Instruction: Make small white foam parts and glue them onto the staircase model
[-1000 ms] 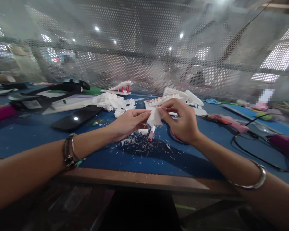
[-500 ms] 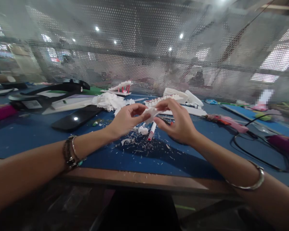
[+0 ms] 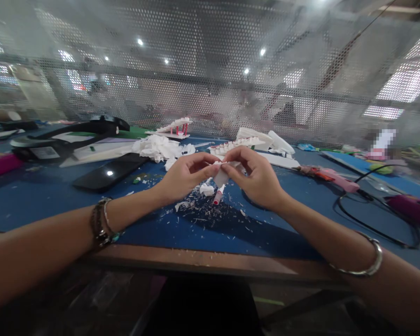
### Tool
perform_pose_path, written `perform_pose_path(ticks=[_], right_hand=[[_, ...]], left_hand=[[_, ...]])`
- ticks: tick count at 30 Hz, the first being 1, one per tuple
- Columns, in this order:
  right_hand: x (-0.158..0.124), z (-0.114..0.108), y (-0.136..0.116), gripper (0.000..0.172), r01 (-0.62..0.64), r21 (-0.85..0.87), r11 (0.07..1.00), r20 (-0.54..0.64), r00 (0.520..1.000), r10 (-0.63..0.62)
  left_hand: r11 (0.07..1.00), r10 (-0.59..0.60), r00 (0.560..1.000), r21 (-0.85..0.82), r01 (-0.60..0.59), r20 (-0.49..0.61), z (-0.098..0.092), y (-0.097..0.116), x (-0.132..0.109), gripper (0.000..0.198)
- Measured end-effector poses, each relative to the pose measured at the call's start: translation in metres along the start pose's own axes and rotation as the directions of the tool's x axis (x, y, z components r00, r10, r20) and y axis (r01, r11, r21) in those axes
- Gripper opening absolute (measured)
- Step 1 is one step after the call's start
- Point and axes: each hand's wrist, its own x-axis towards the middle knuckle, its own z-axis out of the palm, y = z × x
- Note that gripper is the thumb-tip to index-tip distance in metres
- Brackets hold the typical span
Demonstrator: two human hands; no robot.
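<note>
Between my two hands is a thin, crumpled piece of white paper or tissue [image 3: 221, 177], pinched at its upper edge. My left hand [image 3: 185, 176] is closed on it with thumb and fingertips. From the other side my right hand [image 3: 255, 179] pinches it too, the fingertips of both hands almost meeting. Below the piece, a white marker [image 3: 218, 195] with a red end lies on the blue table. A small white scrap [image 3: 206, 189] sits beside the marker, among many fine white shreds.
Crumpled white paper [image 3: 157, 147] is heaped behind my left hand, near a black phone [image 3: 111, 172]. Further back stands a small white stepped model [image 3: 175, 128] with red posts. A pink glue gun [image 3: 339, 181] with a looped black cord lies right. Perforated mesh rises behind.
My fingertips have come closer together on the white piece. It now hangs down lower, covering the upper part of the marker.
</note>
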Motion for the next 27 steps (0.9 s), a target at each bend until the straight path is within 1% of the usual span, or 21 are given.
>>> perform_pose_path(ticks=[5,8,13,16,20,24,27], right_hand=[[0.0000,-0.0010,-0.0001,0.005,-0.011,0.069,0.998,0.024,1.000,0.010],[0.0002,-0.0008,-0.0009,0.005,-0.003,0.070,0.998,0.028,1.000,0.001],[-0.0001,0.0009,-0.0013,0.005,-0.021,0.075,0.997,0.002,1.000,0.021],[-0.0004,0.0011,-0.0010,0.008,-0.027,0.076,0.997,-0.015,0.999,0.028],[0.0000,0.0006,-0.0017,0.007,-0.054,0.119,0.991,-0.007,0.998,0.055],[0.0004,-0.0001,-0.0026,0.006,-0.083,0.174,0.981,0.026,0.996,0.080],[0.0003,-0.0003,-0.0018,0.003,-0.079,0.182,0.980,0.031,0.997,0.075]], left_hand=[[1.000,-0.023,0.999,-0.001,0.023,-0.026,-0.0010,0.0008,0.0001,0.014],[1.000,-0.025,0.998,-0.013,0.024,-0.057,-0.0013,-0.0016,0.0002,0.016],[1.000,-0.019,0.992,0.021,0.022,-0.129,0.0005,-0.0003,-0.0007,0.014],[0.999,-0.032,0.991,0.035,0.037,-0.130,0.0019,0.0030,-0.0017,0.014],[0.998,-0.060,0.987,-0.032,0.056,-0.151,0.0025,0.0030,-0.0021,0.013],[0.991,-0.057,0.987,-0.126,0.038,-0.150,0.0016,-0.0004,-0.0015,0.010],[0.990,-0.050,0.988,-0.135,0.030,-0.145,0.0005,-0.0017,-0.0008,0.010]])
